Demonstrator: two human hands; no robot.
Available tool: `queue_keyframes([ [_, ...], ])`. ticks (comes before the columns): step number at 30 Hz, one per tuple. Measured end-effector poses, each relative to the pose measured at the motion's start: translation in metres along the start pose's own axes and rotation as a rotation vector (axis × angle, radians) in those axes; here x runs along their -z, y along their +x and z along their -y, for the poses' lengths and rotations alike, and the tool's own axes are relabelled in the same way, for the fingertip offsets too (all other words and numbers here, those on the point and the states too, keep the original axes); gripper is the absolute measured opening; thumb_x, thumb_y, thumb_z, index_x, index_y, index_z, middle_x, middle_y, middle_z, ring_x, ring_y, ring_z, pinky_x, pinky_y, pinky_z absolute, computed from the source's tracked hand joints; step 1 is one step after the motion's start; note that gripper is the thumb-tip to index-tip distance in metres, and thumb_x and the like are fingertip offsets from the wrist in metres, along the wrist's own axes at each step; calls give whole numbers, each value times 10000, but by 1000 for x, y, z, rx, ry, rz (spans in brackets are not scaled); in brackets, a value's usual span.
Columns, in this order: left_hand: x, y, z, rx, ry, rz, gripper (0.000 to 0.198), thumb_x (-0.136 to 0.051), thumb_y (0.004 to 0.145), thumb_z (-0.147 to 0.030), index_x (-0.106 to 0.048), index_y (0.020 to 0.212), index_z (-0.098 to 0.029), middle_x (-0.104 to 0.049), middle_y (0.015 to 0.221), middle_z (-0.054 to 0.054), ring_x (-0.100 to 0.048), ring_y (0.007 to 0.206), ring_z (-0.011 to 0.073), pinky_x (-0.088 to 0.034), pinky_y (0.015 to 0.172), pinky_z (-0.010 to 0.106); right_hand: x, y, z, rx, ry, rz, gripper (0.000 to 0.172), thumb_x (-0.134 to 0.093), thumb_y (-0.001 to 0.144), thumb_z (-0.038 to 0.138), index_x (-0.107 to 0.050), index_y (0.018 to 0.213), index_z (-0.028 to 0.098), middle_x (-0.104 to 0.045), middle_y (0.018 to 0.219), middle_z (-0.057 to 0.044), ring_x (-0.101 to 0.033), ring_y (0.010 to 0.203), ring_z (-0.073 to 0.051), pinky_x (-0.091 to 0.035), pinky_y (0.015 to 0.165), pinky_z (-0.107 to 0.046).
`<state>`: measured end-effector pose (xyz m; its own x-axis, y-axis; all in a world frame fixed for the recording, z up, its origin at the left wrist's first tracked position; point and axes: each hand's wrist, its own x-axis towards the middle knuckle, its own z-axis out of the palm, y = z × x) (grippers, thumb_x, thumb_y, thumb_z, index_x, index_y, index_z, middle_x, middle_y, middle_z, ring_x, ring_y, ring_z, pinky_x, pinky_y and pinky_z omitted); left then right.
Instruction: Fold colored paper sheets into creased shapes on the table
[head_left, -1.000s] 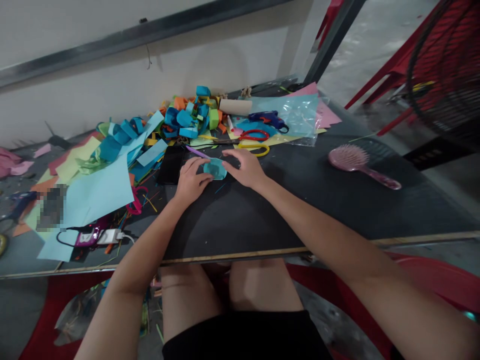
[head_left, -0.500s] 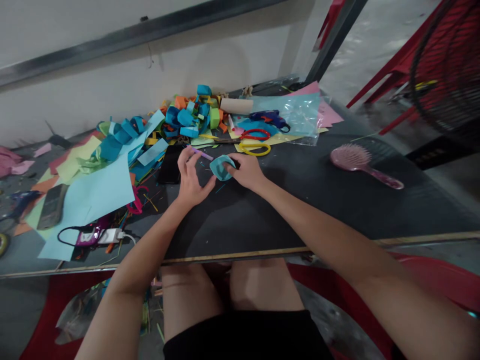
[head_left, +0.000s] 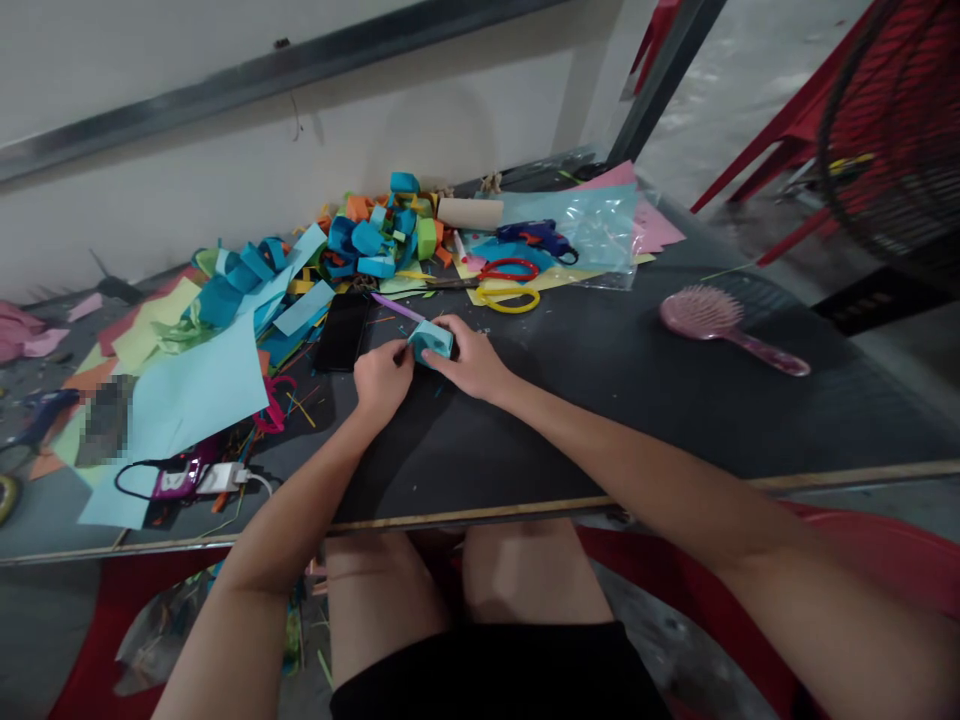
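A small light blue folded paper piece (head_left: 433, 340), box-like with raised sides, is between my hands over the dark table (head_left: 525, 440). My right hand (head_left: 478, 362) grips it from the right, thumb in front and fingers behind. At its left edge, my left hand (head_left: 383, 382) is closed, its curled fingers pinching the paper; the fingertips are partly hidden. Just behind the paper lies a thin purple stick (head_left: 396, 306). A black phone (head_left: 341, 332) rests left of it, close to my left hand.
Yellow-handled scissors (head_left: 508, 300) and a red handle (head_left: 510, 268) lie behind my hands. Further back are colored paper loops (head_left: 367, 237), a cardboard tube (head_left: 470, 213) and a blue glue gun (head_left: 538, 237). Light blue sheets (head_left: 199, 400) spread left; a pink hairbrush (head_left: 705, 312) lies right.
My left hand has gone from spread fingers to closed at the paper's left edge. The right hand has shifted slightly left and nearer with the paper, which has turned.
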<state>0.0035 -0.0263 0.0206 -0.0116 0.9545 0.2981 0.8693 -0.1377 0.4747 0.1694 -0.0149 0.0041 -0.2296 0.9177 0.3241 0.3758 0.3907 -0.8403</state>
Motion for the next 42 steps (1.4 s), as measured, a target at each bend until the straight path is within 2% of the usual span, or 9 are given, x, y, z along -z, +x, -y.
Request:
queue_keyframes([
  [5, 7, 3, 2, 49, 42, -113, 175, -577, 853, -252, -745, 886, -216, -754, 829, 31, -701, 807, 205, -445, 697, 283, -4, -1, -5, 144, -86, 207, 753, -672, 803, 410, -356, 1439, 160, -679, 1042, -126, -665, 898, -291, -534, 782, -426],
  [9, 4, 7, 6, 71, 42, -96, 109, -629, 812, -293, -687, 791, -203, -724, 765, 21, -692, 780, 205, -466, 708, 288, -6, 1, -10, 151, -106, 244, 715, -560, 899, 400, -282, 1508, 150, -689, 960, -104, -664, 786, -260, -547, 769, -437],
  [11, 1, 9, 8, 44, -15, -78, 136, -635, 807, -284, -671, 914, -209, -732, 833, 19, -692, 793, 200, -481, 721, 290, -5, 3, -12, 160, -74, 224, 684, -526, 921, 396, -273, 1516, 172, -692, 1019, -102, -668, 813, -255, -550, 804, -447],
  [14, -4, 10, 13, -63, -143, -55, 297, -592, 814, -184, -616, 1107, -222, -731, 1033, 32, -692, 862, 182, -499, 762, 284, -4, 5, -15, 185, -45, 262, 626, -559, 907, 421, -378, 1460, 188, -686, 1120, -109, -674, 913, -272, -549, 858, -465],
  [18, -6, 13, 19, -85, -240, -92, 244, -526, 827, -113, -630, 1025, -209, -726, 1025, 42, -681, 889, 182, -510, 789, 291, -4, 7, -16, 173, -52, 336, 710, -682, 824, 436, -428, 1428, 163, -684, 1131, -131, -686, 926, -291, -571, 849, -471],
  [21, -5, 19, 28, 3, -334, -163, 198, -541, 847, -160, -627, 1017, -212, -724, 957, 29, -678, 848, 172, -527, 783, 294, -4, 6, -19, 217, -79, 287, 776, -709, 789, 292, -369, 1476, 165, -612, 1297, -159, -659, 1065, -297, -556, 929, -481],
  [28, 4, 42, 63, 256, -496, -303, 346, -539, 873, -220, -499, 1216, -210, -715, 974, 47, -693, 825, 162, -561, 768, 306, 10, 8, -29, 276, -239, 158, 459, -491, 847, 76, -628, 1255, 235, -569, 1381, -84, -525, 1303, -266, -418, 1122, -531],
  [33, 11, 43, 68, 188, -376, -410, 445, -554, 874, -194, -403, 1292, -219, -634, 1240, 109, -669, 980, 172, -547, 874, 325, 15, 7, -26, 244, -236, 86, 641, -436, 817, 19, -510, 1402, 269, -527, 1415, -80, -515, 1311, -257, -439, 1107, -533],
  [42, 9, 44, 72, 172, -270, -484, 434, -583, 783, -96, -453, 1183, -199, -462, 1357, 163, -584, 1167, 254, -464, 1062, 452, 12, 6, -28, 209, -233, 76, 550, -535, 836, 159, -498, 1380, 229, -526, 1401, -114, -634, 1112, -265, -472, 1056, -530],
])
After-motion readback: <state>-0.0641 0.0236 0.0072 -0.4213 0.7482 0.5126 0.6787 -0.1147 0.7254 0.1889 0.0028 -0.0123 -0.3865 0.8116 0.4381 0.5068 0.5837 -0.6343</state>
